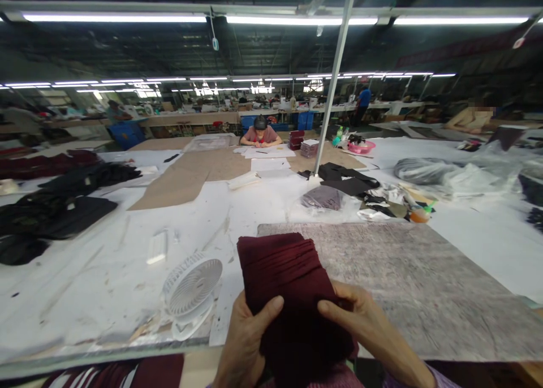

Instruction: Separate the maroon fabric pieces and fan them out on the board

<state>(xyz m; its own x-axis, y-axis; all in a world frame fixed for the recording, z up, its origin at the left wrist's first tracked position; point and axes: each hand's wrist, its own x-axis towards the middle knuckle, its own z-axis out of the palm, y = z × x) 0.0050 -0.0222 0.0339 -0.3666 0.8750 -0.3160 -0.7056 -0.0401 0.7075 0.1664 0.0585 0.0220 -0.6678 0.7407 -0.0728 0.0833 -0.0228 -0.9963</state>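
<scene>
A thick stack of dark maroon fabric pieces (288, 286) is held up in front of me, above the near edge of the table. My left hand (250, 331) grips its left side, the thumb lying across the front face. On the right side my right hand (356, 314) clasps it, thumb on the front and the other fingers mostly hidden behind. The upper end of the stack shows several uneven layered edges. Below and behind it lies a mottled grey sheet (407, 275) on the table.
A small white fan (193, 289) stands left of the stack, near a white block (157, 248). Dark garments (76, 218) lie far left. A metal pole (335, 80) rises beyond a plastic-wrapped bundle (324, 198). Across the table a person (260, 134) leans over papers.
</scene>
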